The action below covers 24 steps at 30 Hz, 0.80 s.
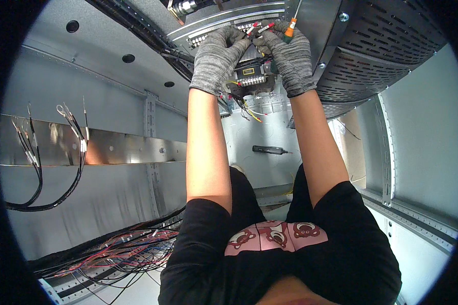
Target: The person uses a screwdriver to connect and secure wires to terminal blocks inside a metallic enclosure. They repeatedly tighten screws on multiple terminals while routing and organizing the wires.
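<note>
Both my hands wear grey knitted gloves and meet at the wiring inside the cabinet. My left hand [218, 60] has its fingers closed near the wire ends, beside a terminal strip [197, 40]; what sits between the fingertips is hidden. My right hand [292, 61] is closed around a screwdriver [290, 29] with an orange and green handle, its thin shaft pointing up and away. Black wires with red-and-white sleeves [266, 27] rise between the hands, near the right fingertips. Just below the hands is a black device with a row of pale terminals [252, 80].
A black pen-shaped tool [270, 150] lies on the cabinet floor between my legs. Lugged black cables [79, 147] hang over a metal bar at left. Loose wires [132, 249] pile up at lower left. A slotted dark cover [376, 48] curves at upper right.
</note>
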### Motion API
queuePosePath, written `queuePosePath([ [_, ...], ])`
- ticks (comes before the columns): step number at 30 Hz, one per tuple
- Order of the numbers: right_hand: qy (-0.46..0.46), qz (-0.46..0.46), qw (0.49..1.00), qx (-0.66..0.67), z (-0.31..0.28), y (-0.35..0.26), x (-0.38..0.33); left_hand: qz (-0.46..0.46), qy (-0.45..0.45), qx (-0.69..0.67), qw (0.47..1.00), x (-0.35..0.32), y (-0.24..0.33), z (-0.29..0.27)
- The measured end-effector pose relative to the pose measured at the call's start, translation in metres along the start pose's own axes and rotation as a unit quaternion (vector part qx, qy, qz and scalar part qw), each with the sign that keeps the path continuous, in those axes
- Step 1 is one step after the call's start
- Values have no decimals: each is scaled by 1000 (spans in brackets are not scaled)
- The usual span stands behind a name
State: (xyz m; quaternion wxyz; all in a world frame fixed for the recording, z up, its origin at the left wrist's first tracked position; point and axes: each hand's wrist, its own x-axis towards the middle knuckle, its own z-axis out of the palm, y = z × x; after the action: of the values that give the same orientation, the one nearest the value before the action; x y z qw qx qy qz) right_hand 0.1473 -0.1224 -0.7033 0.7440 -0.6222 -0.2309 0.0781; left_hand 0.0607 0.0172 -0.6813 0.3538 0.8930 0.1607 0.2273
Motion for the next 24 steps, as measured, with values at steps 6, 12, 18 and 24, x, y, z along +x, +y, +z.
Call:
queuePosePath([
  [6, -5, 10, 999, 53, 2, -2, -3, -2, -10, 4, 1000, -1, 3, -3],
  [12, -2, 31, 997, 69, 4, -8, -5, 3, -7, -7, 1000, 1, -5, -2],
  [18, 2, 25, 998, 53, 3, -4, -4, 1, -14, 14, 1000, 1, -2, -1],
  [24, 36, -29, 997, -66, 0, 13, 0, 12, 14, 103, 995, 1, 2, -1],
])
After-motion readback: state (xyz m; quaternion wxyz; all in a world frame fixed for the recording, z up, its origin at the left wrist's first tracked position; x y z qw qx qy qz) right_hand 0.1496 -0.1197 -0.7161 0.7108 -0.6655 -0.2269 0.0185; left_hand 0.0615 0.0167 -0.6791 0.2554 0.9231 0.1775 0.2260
